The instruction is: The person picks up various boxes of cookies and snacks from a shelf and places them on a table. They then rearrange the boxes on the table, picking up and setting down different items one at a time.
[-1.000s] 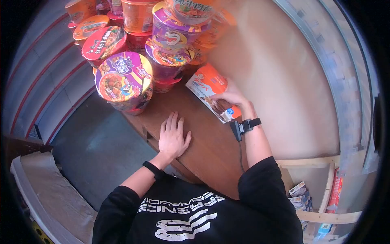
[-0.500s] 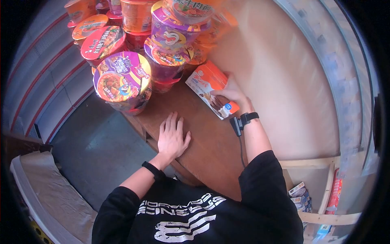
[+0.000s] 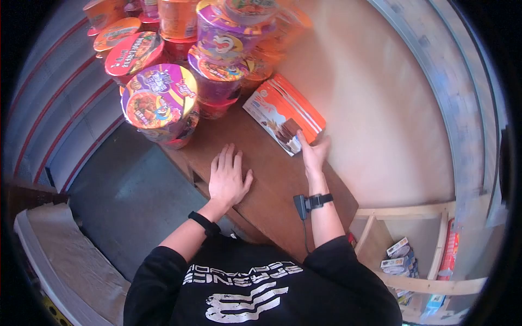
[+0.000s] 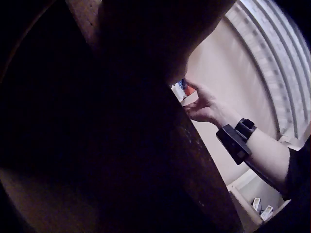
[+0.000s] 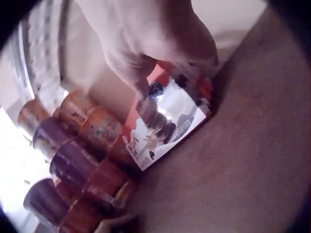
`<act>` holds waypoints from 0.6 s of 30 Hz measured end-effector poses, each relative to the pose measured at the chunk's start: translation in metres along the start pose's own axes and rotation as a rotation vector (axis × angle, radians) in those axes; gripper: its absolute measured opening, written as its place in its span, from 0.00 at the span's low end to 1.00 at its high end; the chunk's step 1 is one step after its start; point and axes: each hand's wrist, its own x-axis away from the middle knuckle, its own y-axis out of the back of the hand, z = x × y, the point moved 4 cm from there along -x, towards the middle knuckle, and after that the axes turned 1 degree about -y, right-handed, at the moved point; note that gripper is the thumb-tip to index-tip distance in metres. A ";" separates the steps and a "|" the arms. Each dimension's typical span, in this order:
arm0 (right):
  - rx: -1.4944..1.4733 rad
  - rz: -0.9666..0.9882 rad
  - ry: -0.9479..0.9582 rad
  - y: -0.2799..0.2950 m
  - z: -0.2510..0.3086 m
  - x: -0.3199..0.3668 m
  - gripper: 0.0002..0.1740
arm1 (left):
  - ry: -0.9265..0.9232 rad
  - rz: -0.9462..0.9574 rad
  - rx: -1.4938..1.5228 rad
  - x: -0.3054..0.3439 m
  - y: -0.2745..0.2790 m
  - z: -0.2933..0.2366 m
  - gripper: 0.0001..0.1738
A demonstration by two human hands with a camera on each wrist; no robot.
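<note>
An orange-and-white snack box [image 3: 270, 115], printed with a chocolate wafer picture, stands on the brown wooden shelf [image 3: 272, 179] by the pale wall. Pale lines run along its orange top. My right hand [image 3: 315, 153] holds the box's near end, thumb on the printed face. Seen from the right wrist, the fingers of that hand [image 5: 160, 43] bend round the end of the box [image 5: 167, 126]. My left hand [image 3: 228, 176] lies palm down near the shelf's left edge, fingers straight. The left wrist view is mostly dark, with the right hand [image 4: 201, 104] at its right.
Stacked instant noodle cups [image 3: 160, 103] crowd the shelf beyond the box. The pale wall [image 3: 380, 136] borders the right side. Below right, a wooden rack [image 3: 402, 217] holds small packets [image 3: 399, 261]. A dark grey surface [image 3: 125, 185] lies lower left.
My right hand has slid back from the box's top towards its near end, uncovering more of the orange top. The box has shifted slightly left. My left hand stays on the shelf.
</note>
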 end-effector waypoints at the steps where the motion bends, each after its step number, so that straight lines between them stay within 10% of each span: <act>1: 0.002 -0.016 -0.009 0.003 -0.007 0.001 0.47 | 0.008 0.004 0.000 0.000 -0.001 0.000 0.32; 6: -0.214 0.282 -0.053 -0.016 -0.008 0.007 0.32 | -0.026 -0.011 -0.038 0.000 -0.002 -0.003 0.33; 18: -0.016 0.549 0.071 -0.025 -0.035 -0.012 0.45 | -0.068 0.006 -0.142 0.003 -0.006 -0.012 0.32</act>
